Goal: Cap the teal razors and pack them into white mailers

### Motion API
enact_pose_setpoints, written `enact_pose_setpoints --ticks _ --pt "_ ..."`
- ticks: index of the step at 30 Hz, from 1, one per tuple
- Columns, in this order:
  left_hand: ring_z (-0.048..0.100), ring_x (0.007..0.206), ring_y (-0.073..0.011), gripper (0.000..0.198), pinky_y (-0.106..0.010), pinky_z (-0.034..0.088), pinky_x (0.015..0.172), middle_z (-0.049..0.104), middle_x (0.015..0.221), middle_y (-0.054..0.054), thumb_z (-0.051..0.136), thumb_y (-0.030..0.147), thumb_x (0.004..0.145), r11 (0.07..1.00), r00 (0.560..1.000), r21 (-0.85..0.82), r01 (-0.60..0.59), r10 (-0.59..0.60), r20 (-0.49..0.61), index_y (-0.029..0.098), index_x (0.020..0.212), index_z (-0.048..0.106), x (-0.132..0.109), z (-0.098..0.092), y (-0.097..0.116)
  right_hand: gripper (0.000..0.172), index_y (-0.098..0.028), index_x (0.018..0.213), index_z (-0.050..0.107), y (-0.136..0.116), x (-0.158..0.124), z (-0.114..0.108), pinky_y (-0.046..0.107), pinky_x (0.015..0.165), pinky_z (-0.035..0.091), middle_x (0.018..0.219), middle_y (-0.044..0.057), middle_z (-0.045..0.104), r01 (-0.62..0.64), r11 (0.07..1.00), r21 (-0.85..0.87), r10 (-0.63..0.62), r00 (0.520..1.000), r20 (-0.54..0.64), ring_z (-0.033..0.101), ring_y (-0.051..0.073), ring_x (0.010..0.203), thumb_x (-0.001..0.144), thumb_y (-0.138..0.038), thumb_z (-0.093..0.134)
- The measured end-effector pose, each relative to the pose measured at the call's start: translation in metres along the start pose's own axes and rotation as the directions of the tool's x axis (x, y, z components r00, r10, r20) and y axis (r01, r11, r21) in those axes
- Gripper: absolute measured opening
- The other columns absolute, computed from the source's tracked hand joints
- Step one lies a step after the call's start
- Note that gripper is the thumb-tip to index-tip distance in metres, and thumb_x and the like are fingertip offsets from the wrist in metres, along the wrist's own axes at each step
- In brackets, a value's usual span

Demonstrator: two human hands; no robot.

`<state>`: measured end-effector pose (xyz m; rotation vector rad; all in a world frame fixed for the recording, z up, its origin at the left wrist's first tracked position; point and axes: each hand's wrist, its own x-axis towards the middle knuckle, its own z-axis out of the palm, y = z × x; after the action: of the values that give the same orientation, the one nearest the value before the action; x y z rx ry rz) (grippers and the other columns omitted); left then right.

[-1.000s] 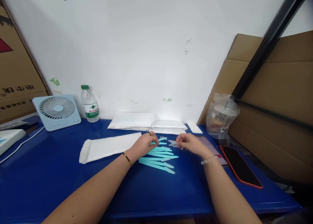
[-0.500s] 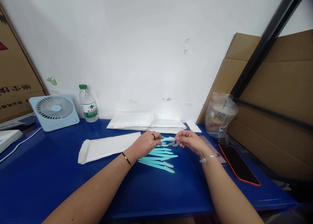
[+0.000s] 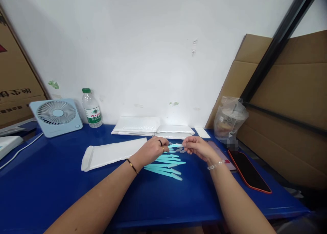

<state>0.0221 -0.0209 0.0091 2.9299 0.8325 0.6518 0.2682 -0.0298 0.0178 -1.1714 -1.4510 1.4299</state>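
A teal eyebrow razor [image 3: 175,146] spans the gap between my two hands. My left hand [image 3: 156,148] is closed on its handle, which the fingers mostly hide. At the blade end, my right hand [image 3: 195,147] pinches a small clear blade cap [image 3: 181,145], largely covered by thumb and fingertips. Several more teal eyebrow razors [image 3: 166,170] lie fanned out on the blue table just below my hands, their handles partly under my left wrist. Loose clear caps [image 3: 179,150] rest on the table between the hands.
A white padded mailer [image 3: 109,154] lies left of my left hand, and a stack of mailers [image 3: 136,125] sits by the wall. A fan [image 3: 58,116] and a water bottle [image 3: 92,109] stand at left. At right are a bagged cup [image 3: 230,121] and an orange-edged phone [image 3: 249,171].
Between my hands, less of the clear piece shows at the razor's blade end beside my right fingertips. Both hands have stayed almost in place, and the other razors lie as before.
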Motion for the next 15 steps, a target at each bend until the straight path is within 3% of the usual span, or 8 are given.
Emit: enact_pose_setpoints --ticks 3,7,11,15 --pt "0.05 0.098 -0.0177 0.031 -0.032 0.032 0.09 0.059 0.106 -0.005 0.035 0.025 0.093 0.996 0.999 -0.075 0.036 -0.035 0.014 0.021 0.094 0.066 0.001 -0.001 0.003 0.02 -0.013 0.074 0.062 0.001 0.001 0.005 0.021 0.05 0.04 0.06 0.001 0.061 -0.025 1.0 0.007 0.025 0.999 0.027 0.051 0.008 0.05 0.064 -0.028 0.072" --pt "0.051 0.098 -0.0174 0.034 -0.031 0.034 0.09 0.059 0.105 -0.006 0.033 0.027 0.093 0.997 1.0 -0.07 -0.006 0.007 0.016 0.021 0.094 0.066 0.001 0.0 0.003 0.022 -0.013 0.074 0.062 0.005 0.003 0.009 0.021 0.05 0.042 0.061 0.001 0.062 -0.029 1.0 -0.003 0.029 0.998 0.055 0.053 0.008 0.05 0.065 -0.03 0.071" --pt "0.052 0.097 -0.0182 0.022 -0.032 0.033 0.088 0.058 0.102 -0.005 0.05 0.035 0.086 0.999 0.999 -0.053 0.0 0.003 0.045 0.023 0.09 0.068 0.0 0.0 -0.003 0.022 -0.012 0.073 0.062 0.013 0.009 0.006 0.019 0.048 0.041 0.06 0.001 0.063 -0.015 0.99 -0.138 0.013 1.0 -0.011 0.052 0.008 0.049 0.065 -0.031 0.069" --pt "0.052 0.094 -0.0187 0.022 -0.032 0.031 0.084 0.06 0.092 -0.002 0.061 0.045 0.077 0.994 0.993 -0.085 0.067 -0.058 0.104 0.024 0.079 0.069 -0.003 0.001 -0.005 0.019 -0.012 0.077 0.063 0.021 0.014 -0.005 0.02 0.048 0.042 0.062 0.002 0.064 -0.005 0.95 -0.313 -0.006 0.999 -0.032 0.054 0.009 0.051 0.07 -0.03 0.063"
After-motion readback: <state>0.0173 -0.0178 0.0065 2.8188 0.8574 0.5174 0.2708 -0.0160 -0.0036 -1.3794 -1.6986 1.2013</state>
